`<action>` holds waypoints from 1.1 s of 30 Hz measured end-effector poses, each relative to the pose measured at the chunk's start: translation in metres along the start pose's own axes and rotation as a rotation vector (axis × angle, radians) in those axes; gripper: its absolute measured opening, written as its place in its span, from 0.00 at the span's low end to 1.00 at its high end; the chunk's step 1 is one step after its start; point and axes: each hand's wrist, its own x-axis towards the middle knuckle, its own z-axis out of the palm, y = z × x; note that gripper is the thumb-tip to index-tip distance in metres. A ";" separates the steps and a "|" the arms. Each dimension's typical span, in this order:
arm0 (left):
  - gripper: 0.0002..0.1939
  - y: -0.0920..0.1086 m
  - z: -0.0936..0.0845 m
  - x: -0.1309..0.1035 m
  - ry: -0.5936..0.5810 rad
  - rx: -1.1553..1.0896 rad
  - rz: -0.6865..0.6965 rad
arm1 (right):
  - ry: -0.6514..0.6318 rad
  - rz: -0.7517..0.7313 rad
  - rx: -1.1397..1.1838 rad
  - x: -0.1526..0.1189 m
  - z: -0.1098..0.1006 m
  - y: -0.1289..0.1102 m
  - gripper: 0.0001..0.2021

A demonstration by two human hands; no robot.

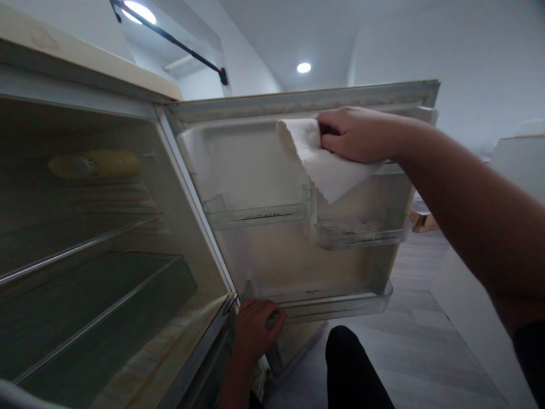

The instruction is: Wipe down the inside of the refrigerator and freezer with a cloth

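A white cloth (313,150) with a wavy edge hangs from my right hand (357,133), whose fingers are closed on it against the upper inside of the open fridge door (259,159). Low on the door, near the hinge side, my left hand (258,326) rests at the corner of the bottom clear door shelf (332,307). Its fingers are curled; whether they grip the shelf's edge I cannot tell. Above it sit a left door shelf (255,215) with dark marks along its front and a right door shelf (361,238). Part of the upper right of the door is behind the cloth and my arm.
To the left is the stained fridge interior (179,210) with shelves (80,250) and a yellowish fitting (93,165). My dark-clothed knee (344,352) is below the door. A brown object (423,221) lies on the grey floor (409,324) behind it. A white surface (472,284) stands at right.
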 end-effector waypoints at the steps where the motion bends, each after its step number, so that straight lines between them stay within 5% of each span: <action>1: 0.14 0.001 0.001 0.000 0.000 0.000 -0.006 | -0.010 -0.011 0.016 -0.001 0.001 0.002 0.15; 7: 0.14 0.005 0.002 0.002 -0.040 0.004 -0.029 | -0.059 -0.032 0.159 -0.015 0.000 0.036 0.17; 14: 0.15 0.007 0.011 0.007 -0.059 0.033 -0.046 | -0.044 0.459 -0.038 -0.037 0.003 0.076 0.23; 20: 0.11 0.011 0.022 0.015 -0.073 0.047 -0.076 | -0.201 0.444 0.084 -0.007 0.020 0.065 0.30; 28: 0.10 0.019 0.039 0.031 -0.093 0.151 -0.125 | -0.397 0.224 0.627 0.033 0.046 0.054 0.15; 33: 0.10 0.019 0.041 0.033 -0.100 0.182 -0.128 | -0.395 0.390 0.300 0.028 0.047 0.082 0.21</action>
